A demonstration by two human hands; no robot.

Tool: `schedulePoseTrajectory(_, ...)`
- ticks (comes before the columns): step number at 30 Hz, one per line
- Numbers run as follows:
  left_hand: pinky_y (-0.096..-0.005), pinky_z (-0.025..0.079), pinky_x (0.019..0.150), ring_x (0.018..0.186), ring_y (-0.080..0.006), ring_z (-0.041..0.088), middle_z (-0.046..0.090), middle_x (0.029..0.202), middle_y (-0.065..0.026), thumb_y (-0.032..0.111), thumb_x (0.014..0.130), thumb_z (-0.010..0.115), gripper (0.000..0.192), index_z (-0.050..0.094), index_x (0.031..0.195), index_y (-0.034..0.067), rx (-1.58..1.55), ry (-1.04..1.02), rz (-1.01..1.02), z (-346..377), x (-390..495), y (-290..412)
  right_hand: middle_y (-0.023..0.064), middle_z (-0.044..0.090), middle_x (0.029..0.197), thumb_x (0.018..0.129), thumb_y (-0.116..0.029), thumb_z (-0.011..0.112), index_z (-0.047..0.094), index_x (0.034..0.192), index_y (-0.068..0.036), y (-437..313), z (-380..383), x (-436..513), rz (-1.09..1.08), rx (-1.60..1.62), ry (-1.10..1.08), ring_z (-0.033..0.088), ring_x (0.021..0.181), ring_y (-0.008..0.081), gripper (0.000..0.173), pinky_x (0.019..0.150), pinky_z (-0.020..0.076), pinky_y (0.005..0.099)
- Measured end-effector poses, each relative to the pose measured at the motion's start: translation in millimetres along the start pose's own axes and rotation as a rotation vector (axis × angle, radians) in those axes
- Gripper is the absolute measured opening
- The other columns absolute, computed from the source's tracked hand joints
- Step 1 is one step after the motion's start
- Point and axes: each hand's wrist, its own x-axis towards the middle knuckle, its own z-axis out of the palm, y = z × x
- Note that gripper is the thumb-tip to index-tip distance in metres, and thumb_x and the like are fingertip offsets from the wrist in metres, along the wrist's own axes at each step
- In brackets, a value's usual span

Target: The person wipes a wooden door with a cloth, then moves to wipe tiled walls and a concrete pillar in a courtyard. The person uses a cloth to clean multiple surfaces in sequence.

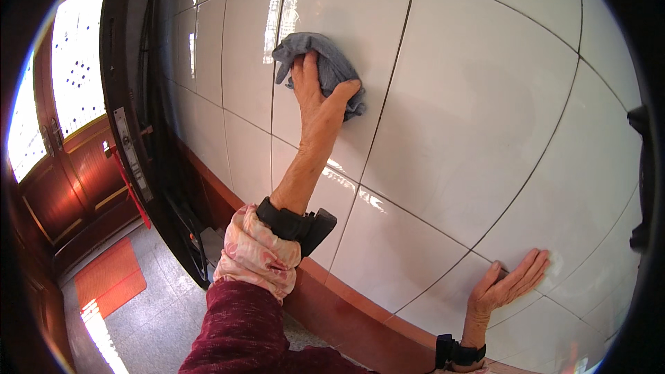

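My left hand (317, 93) presses a crumpled grey-blue cloth (335, 59) against a glossy white tile wall (467, 93). Its thumb lies along the cloth's right edge, and the fingertips reach over the front of it. Lower and to the right, my right hand (506, 285) rests on the same wall with no object in it, thumb apart from the straight fingers. Each wrist wears a black strap; the left one (291, 223) carries a black box-like unit. A pink patterned cuff (260, 252) and a maroon sleeve (236, 322) cover the left forearm.
A reddish-brown skirting (337, 311) runs along the wall's foot. To the left stands a dark door edge with a metal lock plate (130, 150) and a hanging red strap (130, 187). Beyond are wooden doors with bright glass panels (78, 62) and an orange mat (111, 278) on grey floor tiles.
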Motion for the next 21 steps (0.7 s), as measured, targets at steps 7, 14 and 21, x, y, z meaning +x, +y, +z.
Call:
schedulePoseTrajectory(7,-0.0402,0.017,0.108,0.131,-0.0332,0.019,0.023,0.141,-0.0175,0.027,0.068,0.065,0.080,0.031,0.135,-0.002,0.026,0.015,0.042,5.2,8.5,5.5,0.0195,0.029,0.145,0.086,-0.019,0.045,0.033,0.136,0.005,1.2,0.3,-1.0,-0.011,0.001,-0.001,0.023,0.136,0.0362,0.057,0.110,0.0117,0.0474)
schedulePoseTrajectory(14,-0.0416,0.025,0.104,0.123,-0.0368,0.030,0.030,0.134,-0.0219,0.028,0.070,0.065,0.074,0.036,0.130,-0.006,0.149,0.015,0.102,-6.6,4.4,-20.0,0.0206,0.030,0.144,0.087,-0.021,0.045,0.033,0.136,0.006,1.6,-0.1,-1.2,0.004,-0.015,-0.009,0.024,0.135,0.0369,0.057,0.109,0.0123,0.0485)
schedulePoseTrajectory(21,-0.0433,0.029,0.102,0.118,-0.0405,0.039,0.043,0.128,-0.0277,0.031,0.083,0.057,0.059,0.045,0.125,-0.007,0.439,0.328,0.365,-2.5,108.7,-23.2,0.0263,0.034,0.139,0.086,-0.025,0.046,0.039,0.130,0.008,5.3,2.6,-4.1,0.012,-0.004,0.011,0.028,0.131,0.0430,0.055,0.108,0.0167,0.0543)
